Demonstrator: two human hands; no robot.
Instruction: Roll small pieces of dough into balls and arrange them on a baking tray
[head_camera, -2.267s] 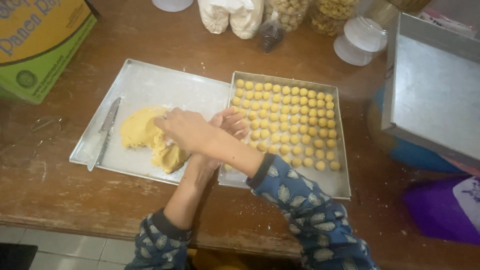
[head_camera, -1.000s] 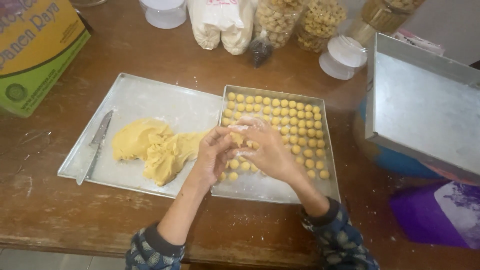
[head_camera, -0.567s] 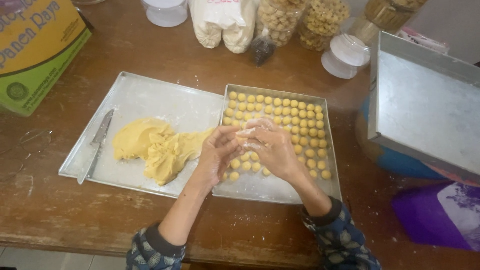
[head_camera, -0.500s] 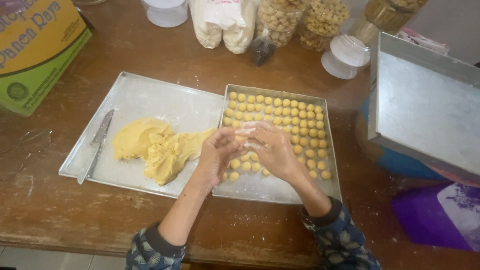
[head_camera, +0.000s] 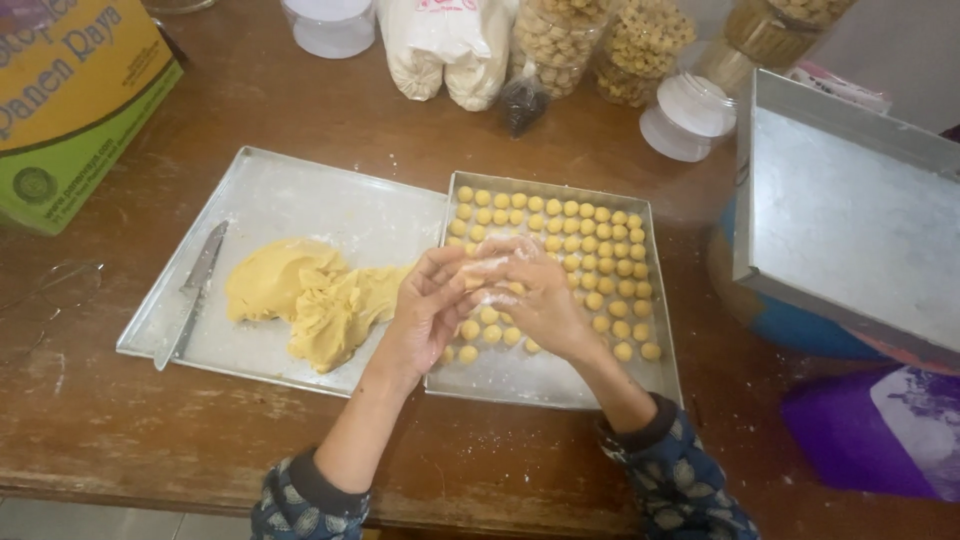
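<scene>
My left hand (head_camera: 425, 315) and my right hand (head_camera: 535, 295) are pressed palm to palm over the near left part of a metal baking tray (head_camera: 560, 385). A small piece of yellow dough is between the floury palms, mostly hidden. Rows of several small dough balls (head_camera: 585, 240) fill the far part of that tray. To the left, a lump of yellow dough (head_camera: 305, 295) lies on a floured flat metal tray (head_camera: 300, 195), close to my left wrist. A knife (head_camera: 190, 295) rests along that tray's left edge.
A yellow and green cardboard box (head_camera: 70, 90) stands at the far left. Bags of flour (head_camera: 440, 50), jars of nuts (head_camera: 600, 40) and a white lidded tub (head_camera: 685, 115) line the back. An upturned metal tray (head_camera: 850, 215) sits at the right on a blue thing; a purple bag (head_camera: 880, 430) below.
My hands moved from the dough lump on the left tray to above the tray of balls. They now stay together there, shifting slightly against each other.
</scene>
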